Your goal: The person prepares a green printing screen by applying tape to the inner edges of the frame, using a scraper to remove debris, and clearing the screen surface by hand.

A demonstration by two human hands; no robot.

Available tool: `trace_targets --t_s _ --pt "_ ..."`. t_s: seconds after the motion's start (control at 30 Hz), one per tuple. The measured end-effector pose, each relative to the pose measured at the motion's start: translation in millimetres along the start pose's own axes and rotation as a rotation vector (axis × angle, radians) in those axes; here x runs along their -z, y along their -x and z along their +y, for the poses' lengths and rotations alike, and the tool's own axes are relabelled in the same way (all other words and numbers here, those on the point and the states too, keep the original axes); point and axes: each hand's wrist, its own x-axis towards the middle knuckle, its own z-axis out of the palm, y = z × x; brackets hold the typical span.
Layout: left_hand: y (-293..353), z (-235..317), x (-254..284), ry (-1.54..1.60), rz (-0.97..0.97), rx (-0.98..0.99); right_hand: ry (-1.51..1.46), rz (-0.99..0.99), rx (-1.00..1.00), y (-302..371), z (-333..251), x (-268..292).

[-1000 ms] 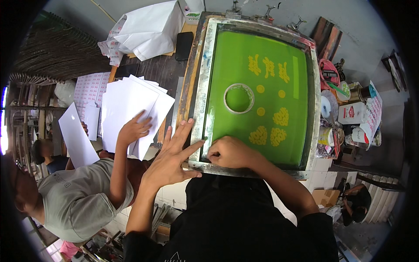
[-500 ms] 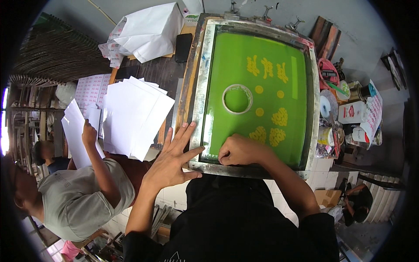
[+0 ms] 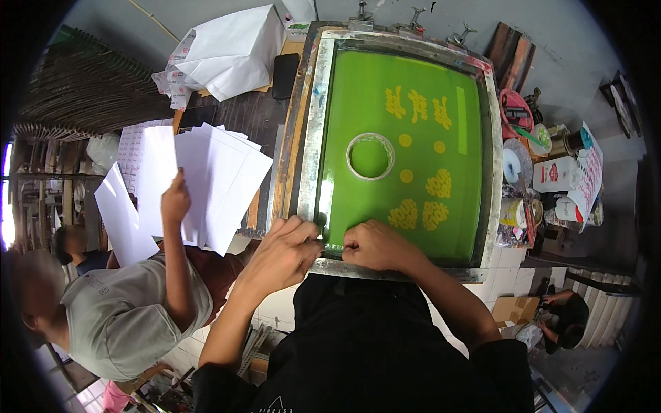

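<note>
A silk-screen frame (image 3: 308,172) with pale, worn rails lies in front of me, its green mesh (image 3: 427,72) marked with yellow lettering, dots and rounded patterns. On the mesh rests a tape roll (image 3: 350,165), lying flat. My left hand (image 3: 284,251) is curled at the frame's near left corner, fingertips pinched together at the inner edge; whatever they hold is too small to make out. Close by on the right, my right hand (image 3: 379,246) is closed and pressed against the mesh at the near edge. Its fingers hide anything inside.
Left of the frame, a co-worker (image 3: 138,303) handles white sheets beside a paper stack (image 3: 220,179). A black phone (image 3: 285,76) and a white bag (image 3: 231,51) lie farther back. Metal clamps (image 3: 411,20) line the far edge. Containers (image 3: 551,175) crowd the right side.
My left hand has gone from spread fingers on the frame's left rail to a pinch at the near corner. My right hand shifted slightly left. The co-worker's hand has lifted a sheet rightward.
</note>
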Motion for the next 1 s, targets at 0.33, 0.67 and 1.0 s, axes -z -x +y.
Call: trace_targets --t_s 0.33,0.67,1.0 --pt "-27 -3 -2 -0.092 -0.277 0.047 -0.113 0.050 -0.002 4 2 0" --pt "-40 8 -5 -0.100 -0.394 0.170 -0.062 0.049 0.021 0 4 1" --pt "-49 9 -11 -0.119 -0.382 0.148 0.013 0.053 -0.052 -7 0 1"
